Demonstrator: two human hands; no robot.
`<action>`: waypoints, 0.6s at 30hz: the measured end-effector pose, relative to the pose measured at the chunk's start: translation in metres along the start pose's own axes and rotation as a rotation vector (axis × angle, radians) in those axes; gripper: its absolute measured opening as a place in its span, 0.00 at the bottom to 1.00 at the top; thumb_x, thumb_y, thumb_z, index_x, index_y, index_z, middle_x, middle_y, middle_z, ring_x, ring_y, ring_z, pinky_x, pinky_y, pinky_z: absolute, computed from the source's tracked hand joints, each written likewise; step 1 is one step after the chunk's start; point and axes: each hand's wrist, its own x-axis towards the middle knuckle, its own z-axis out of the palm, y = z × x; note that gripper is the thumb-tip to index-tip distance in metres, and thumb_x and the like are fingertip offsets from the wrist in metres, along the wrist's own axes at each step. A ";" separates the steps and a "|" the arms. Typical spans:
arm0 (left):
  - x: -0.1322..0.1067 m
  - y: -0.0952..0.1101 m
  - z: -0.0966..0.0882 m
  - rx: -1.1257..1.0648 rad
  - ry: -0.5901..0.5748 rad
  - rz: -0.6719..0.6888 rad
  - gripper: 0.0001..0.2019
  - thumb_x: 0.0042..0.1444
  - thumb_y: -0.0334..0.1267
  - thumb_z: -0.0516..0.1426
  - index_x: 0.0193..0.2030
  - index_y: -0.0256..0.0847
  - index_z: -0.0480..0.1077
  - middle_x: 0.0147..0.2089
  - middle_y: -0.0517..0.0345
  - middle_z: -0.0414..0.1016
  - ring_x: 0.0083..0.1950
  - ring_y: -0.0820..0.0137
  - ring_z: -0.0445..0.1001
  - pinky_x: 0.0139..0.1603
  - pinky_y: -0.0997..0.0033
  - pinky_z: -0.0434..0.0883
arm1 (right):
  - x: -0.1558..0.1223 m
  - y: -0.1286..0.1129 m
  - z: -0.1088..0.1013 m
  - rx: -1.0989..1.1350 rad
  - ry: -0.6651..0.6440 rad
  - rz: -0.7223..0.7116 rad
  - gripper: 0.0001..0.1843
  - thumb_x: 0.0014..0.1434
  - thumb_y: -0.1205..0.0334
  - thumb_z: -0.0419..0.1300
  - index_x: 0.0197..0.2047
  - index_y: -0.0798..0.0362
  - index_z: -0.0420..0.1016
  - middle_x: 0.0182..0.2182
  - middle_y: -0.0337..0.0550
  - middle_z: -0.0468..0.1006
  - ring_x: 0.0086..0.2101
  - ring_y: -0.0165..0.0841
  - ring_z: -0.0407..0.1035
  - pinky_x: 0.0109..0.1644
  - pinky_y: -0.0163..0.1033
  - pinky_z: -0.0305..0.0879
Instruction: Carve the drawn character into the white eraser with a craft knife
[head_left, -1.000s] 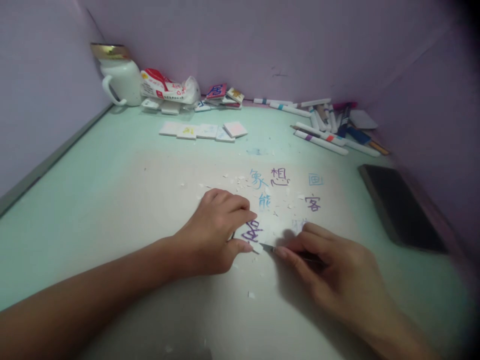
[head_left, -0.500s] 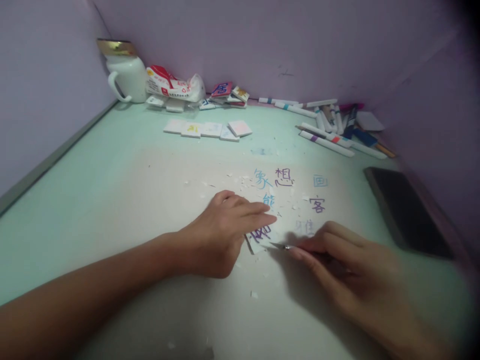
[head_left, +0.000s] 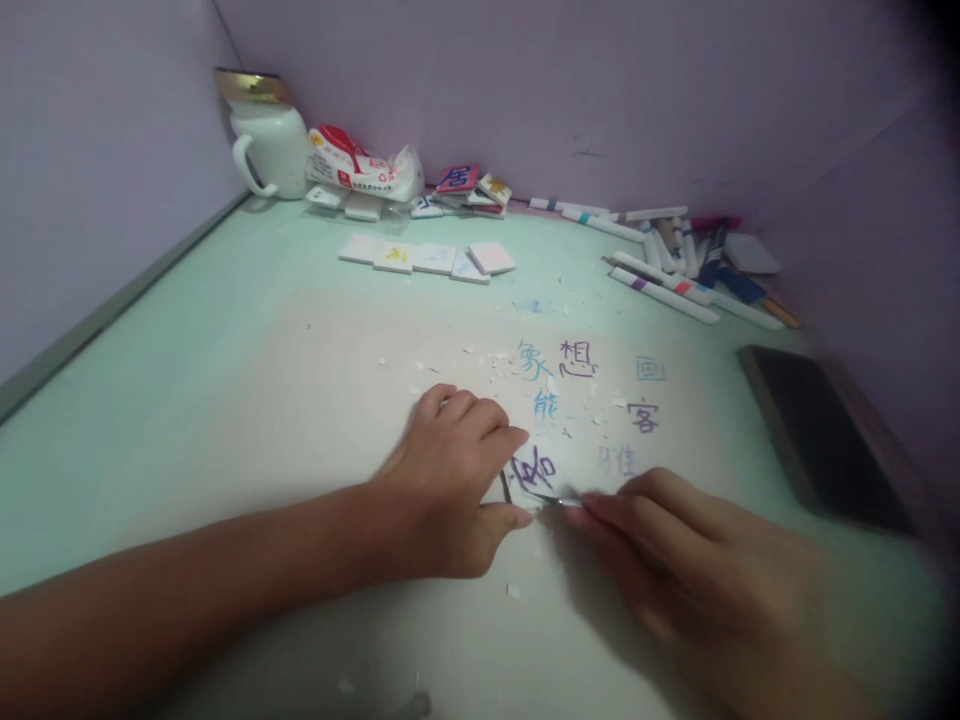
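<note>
Between the thumb and forefinger of my left hand (head_left: 454, 480) is a small white square block (head_left: 529, 490), held flat against the table. A purple character is drawn on its upper face, and part of its left side is hidden by the hand. My right hand (head_left: 697, 560) pinches a thin craft knife (head_left: 559, 500), whose handle is mostly covered by the fingers. The blade's tip meets the block near its lower edge. Little white shavings (head_left: 495, 360) lie scattered beyond the block, among blue and purple characters (head_left: 577, 358) written on the work surface.
Farther back, a row of white blocks (head_left: 394, 257) lies flat. Several markers (head_left: 664, 295) are heaped at the back right, above a dark phone-like slab (head_left: 825, 440). A white mug (head_left: 274, 150) and a red-and-white packet (head_left: 360, 170) stand along the back wall.
My left hand has shifted its fingers: the thumb now shows at the block's lower edge and the forefinger has drawn back, baring more of the purple character. The knife tip has moved slightly lower.
</note>
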 end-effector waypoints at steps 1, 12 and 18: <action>0.000 -0.001 0.000 -0.002 0.001 0.003 0.18 0.48 0.39 0.62 0.46 0.34 0.70 0.41 0.49 0.70 0.42 0.59 0.65 0.54 0.48 0.58 | 0.001 -0.001 0.000 -0.014 0.005 0.009 0.13 0.62 0.59 0.58 0.26 0.51 0.76 0.21 0.37 0.74 0.20 0.28 0.65 0.23 0.38 0.51; 0.001 -0.002 0.001 -0.019 0.006 0.010 0.19 0.47 0.39 0.63 0.45 0.33 0.71 0.40 0.49 0.70 0.42 0.60 0.64 0.54 0.48 0.58 | 0.005 -0.004 -0.003 -0.089 -0.021 -0.040 0.16 0.63 0.59 0.55 0.25 0.51 0.76 0.20 0.37 0.73 0.19 0.29 0.63 0.22 0.39 0.48; 0.001 -0.002 0.001 -0.009 0.004 0.011 0.17 0.48 0.40 0.62 0.45 0.36 0.70 0.40 0.50 0.69 0.42 0.60 0.65 0.53 0.48 0.59 | 0.009 -0.006 -0.008 -0.099 -0.031 -0.091 0.19 0.64 0.60 0.54 0.22 0.50 0.73 0.17 0.37 0.69 0.17 0.27 0.60 0.22 0.39 0.47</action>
